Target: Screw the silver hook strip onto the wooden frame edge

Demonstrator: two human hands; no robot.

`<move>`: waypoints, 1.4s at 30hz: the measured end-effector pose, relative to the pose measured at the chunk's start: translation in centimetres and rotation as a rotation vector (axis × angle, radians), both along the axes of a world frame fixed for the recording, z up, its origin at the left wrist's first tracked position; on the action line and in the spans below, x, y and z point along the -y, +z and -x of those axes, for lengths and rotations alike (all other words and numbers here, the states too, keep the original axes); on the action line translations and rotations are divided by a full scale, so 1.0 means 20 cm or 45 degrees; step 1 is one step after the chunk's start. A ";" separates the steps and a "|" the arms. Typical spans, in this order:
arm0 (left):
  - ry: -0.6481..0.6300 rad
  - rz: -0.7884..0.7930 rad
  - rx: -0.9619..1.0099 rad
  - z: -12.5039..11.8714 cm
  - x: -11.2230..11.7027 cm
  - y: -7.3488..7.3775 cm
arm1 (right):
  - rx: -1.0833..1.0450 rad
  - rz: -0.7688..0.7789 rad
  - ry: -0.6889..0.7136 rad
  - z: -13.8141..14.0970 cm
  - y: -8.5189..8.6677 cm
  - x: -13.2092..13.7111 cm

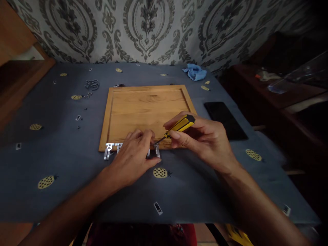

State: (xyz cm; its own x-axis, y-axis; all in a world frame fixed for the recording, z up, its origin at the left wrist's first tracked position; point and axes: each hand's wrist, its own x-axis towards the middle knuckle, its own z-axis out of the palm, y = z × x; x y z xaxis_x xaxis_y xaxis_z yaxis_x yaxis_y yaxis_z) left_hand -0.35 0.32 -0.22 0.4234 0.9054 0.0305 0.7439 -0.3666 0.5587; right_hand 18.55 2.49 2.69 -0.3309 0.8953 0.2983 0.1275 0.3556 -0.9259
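Note:
A framed wooden panel (pixel 146 112) lies flat on the cloth-covered table. Along its near edge sits a row of metal hooks on a rail (pixel 109 147), partly covered by my left hand (pixel 135 150). That hand presses on the metal piece, its thumb beside the hook (pixel 157 151) at the row's right end. In my right hand (pixel 205 136) is a yellow and black screwdriver (pixel 181 125), pinched by the handle. Its shaft slants down left to the metal near my left fingertips. Whether a screw is under the tip is hidden.
Several loose screws (pixel 88 95) and a small pile of metal hooks (pixel 92 84) lie on the table to the left. A black flat device (pixel 225 120) rests right of the panel. At the back right is a crumpled blue cloth (pixel 194 72). Wooden furniture (pixel 17 30) stands at far left.

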 end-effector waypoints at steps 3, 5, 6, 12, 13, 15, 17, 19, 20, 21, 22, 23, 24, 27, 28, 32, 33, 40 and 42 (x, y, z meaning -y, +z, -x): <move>0.002 0.003 -0.010 0.00 0.00 0.00 | 0.120 -0.194 -0.112 0.01 -0.01 0.02; 0.006 0.007 -0.013 0.00 0.00 0.00 | 0.183 -0.309 -0.171 0.02 -0.02 0.03; 0.008 0.007 -0.011 0.00 0.00 0.00 | 0.197 -0.331 -0.187 0.02 -0.02 0.04; -0.005 -0.010 0.009 0.00 0.00 0.00 | 0.169 -0.260 -0.176 0.01 -0.04 0.04; -0.005 -0.009 0.006 0.00 0.00 0.00 | 0.168 -0.262 -0.165 0.00 -0.04 0.04; -0.001 -0.002 0.000 0.00 0.00 0.00 | 0.181 -0.269 -0.144 0.00 -0.03 0.04; -0.004 0.008 0.002 0.00 0.00 0.00 | 0.238 -0.277 -0.105 -0.01 -0.01 0.03; -0.012 0.015 0.008 0.00 0.00 0.00 | 0.331 -0.291 -0.040 -0.01 0.02 0.01; -0.018 0.013 0.010 0.00 0.00 0.00 | 0.370 -0.289 0.007 -0.02 0.04 0.00; -0.023 0.008 0.011 0.00 0.00 0.00 | 0.396 -0.277 0.061 -0.02 0.05 -0.01; -0.026 0.002 0.010 0.00 0.00 0.00 | 0.405 -0.260 0.121 -0.03 0.07 -0.02; -0.027 -0.001 0.008 0.00 0.00 -0.01 | 0.401 -0.236 0.185 -0.04 0.08 -0.03; -0.026 -0.003 0.005 0.00 0.00 -0.01 | 0.391 -0.206 0.249 -0.04 0.09 -0.04; -0.021 0.010 -0.003 0.00 0.00 -0.01 | 0.362 -0.111 0.382 -0.06 0.11 -0.08; -0.021 0.013 -0.003 0.00 0.00 -0.01 | 0.353 -0.083 0.397 -0.06 0.11 -0.08; -0.022 0.020 0.002 0.00 0.00 0.00 | 0.331 -0.031 0.409 -0.07 0.11 -0.10; -0.020 0.020 -0.001 0.00 0.00 0.00 | 0.334 -0.024 0.421 -0.07 0.11 -0.10; -0.003 0.043 0.013 -0.01 0.00 0.00 | 0.350 0.017 0.466 -0.07 0.11 -0.10; 0.001 0.042 0.023 -0.01 0.00 0.01 | 0.290 0.016 0.378 -0.06 0.11 -0.07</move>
